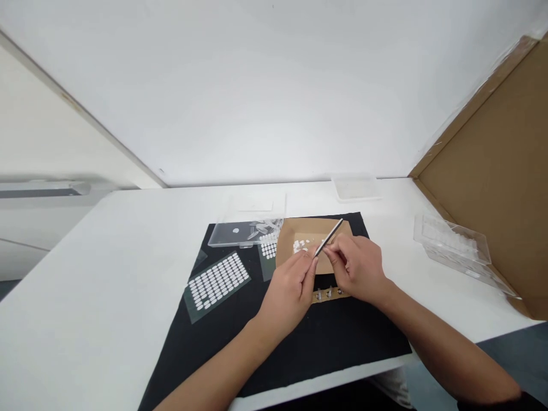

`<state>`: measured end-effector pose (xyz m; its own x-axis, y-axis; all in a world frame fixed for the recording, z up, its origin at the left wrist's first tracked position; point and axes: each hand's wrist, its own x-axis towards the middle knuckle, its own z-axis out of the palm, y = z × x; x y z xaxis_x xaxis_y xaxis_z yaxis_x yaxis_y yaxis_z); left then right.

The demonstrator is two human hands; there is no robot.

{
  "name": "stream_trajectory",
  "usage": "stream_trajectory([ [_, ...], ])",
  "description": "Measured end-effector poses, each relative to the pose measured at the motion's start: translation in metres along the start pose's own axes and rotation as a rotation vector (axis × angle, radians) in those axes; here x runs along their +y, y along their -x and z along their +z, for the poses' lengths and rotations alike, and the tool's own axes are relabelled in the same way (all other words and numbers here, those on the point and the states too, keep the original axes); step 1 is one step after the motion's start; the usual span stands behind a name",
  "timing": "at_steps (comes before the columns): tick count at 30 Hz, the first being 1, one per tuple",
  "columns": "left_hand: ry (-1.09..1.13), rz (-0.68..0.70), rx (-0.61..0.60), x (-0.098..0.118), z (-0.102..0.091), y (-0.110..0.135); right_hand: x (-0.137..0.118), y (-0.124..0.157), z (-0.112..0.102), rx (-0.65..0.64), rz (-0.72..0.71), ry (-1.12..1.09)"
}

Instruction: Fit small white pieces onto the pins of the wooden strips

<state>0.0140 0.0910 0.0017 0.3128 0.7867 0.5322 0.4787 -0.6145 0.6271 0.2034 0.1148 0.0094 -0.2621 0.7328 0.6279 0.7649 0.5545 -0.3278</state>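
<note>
My left hand [291,285] is closed on the lower end of a thin, straight black-and-white stick [331,234], which slants up to the right. Beside it, the fingertips of my right hand [357,265] are pinched together close to the stick; whatever they hold is too small or hidden to name. Under both hands lies a brown paper tray [289,228] with small white bits [299,244] in it. Just below the fingers, a tan strip [324,297] carries several small shiny pieces, partly covered by my right hand.
A black mat [342,342] covers part of the white table [128,257]. On its left are a sheet of white oval stickers [218,279], a second sheet [269,248] and a clear case [222,234] with transparent pieces. Clear boxes [454,240] stand right, near a cardboard panel [505,171]; a clear tray [355,188] sits behind.
</note>
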Motion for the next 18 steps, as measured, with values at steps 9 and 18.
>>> stream_trajectory([
  [9, -0.016, 0.015, 0.006, 0.0006, -0.0008, 0.0002, -0.0002, -0.0017, -0.0007, 0.046, -0.028, 0.029],
  [18, -0.005, -0.002, 0.005, 0.0003, -0.0016, -0.0012, -0.0010, -0.0016, -0.0001, 0.081, -0.043, 0.035],
])
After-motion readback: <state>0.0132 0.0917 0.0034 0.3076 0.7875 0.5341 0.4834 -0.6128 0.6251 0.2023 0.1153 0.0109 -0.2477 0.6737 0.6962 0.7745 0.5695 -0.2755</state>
